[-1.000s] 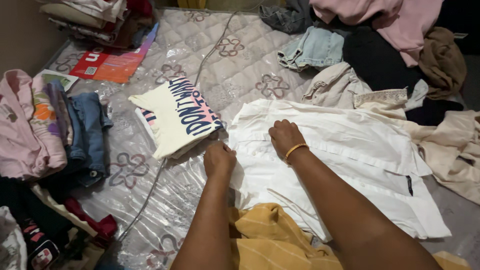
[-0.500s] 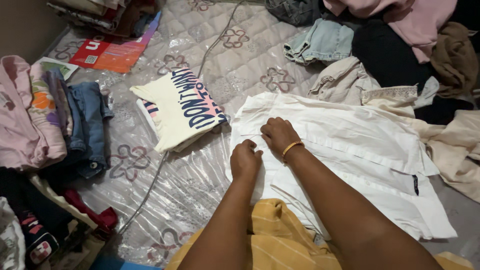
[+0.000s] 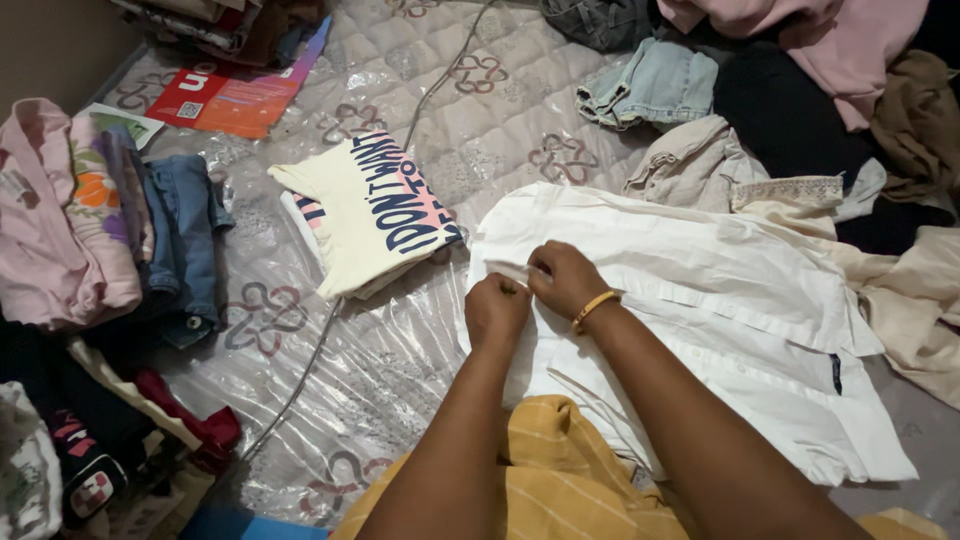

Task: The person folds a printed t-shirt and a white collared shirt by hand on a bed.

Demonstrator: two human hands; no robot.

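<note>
Quilted, plastic-covered mattress [image 3: 400,350] with a flower pattern fills your view, strewn with clothes. Your two hands have drawn together over the last second: the left hand [image 3: 497,308], which lay flat at the hem, has slid in beside the right hand [image 3: 563,279], and both now pinch the near edge of the white button-up cotton shirt [image 3: 700,300], each grip clenched on a small fold of cloth. That shirt lies spread flat just right of the middle, its placket running away to your right. By my judgement you have moved from smoothing to working on that edge.

Counted: one white shirt, one folded cream printed t-shirt [image 3: 370,215] to its left, one grey cable [image 3: 330,330], two hands, one orange bangle [image 3: 592,306].
</note>
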